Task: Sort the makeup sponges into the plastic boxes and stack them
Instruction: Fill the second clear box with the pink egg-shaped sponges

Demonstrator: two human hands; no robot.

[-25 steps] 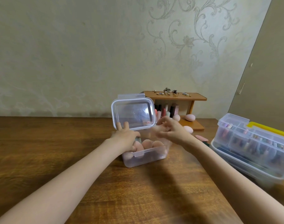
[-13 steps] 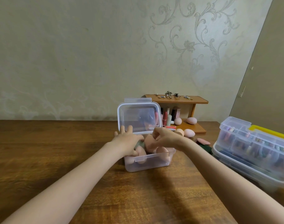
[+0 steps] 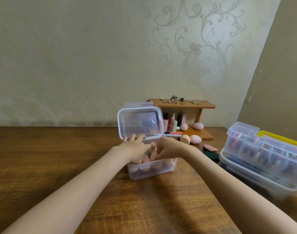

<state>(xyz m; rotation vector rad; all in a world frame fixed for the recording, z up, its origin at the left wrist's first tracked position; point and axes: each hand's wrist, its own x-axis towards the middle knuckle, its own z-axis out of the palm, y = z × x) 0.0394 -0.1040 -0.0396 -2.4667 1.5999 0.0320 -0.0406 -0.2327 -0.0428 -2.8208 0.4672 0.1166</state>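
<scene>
At frame centre, my left hand (image 3: pixel 135 149) and right hand (image 3: pixel 168 147) each pinch pink sponges (image 3: pixel 152 155) inside the open plastic box (image 3: pixel 151 171).

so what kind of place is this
Probably a room at home, at a makeup table: patterned wallpaper behind a brown wooden table, a small wooden shelf holding lipsticks and jewellery, and a clear plastic box of pink sponges.

Two hands, left (image 3: pixel 135 148) and right (image 3: pixel 169 147), reach into one open clear box (image 3: pixel 151 171) holding several pink sponges (image 3: pixel 155 164), exact number unclear. Four more pink egg-shaped sponges (image 3: pixel 195 139) sit outside; one larger lidded organiser (image 3: pixel 262 154) stands right.
</scene>
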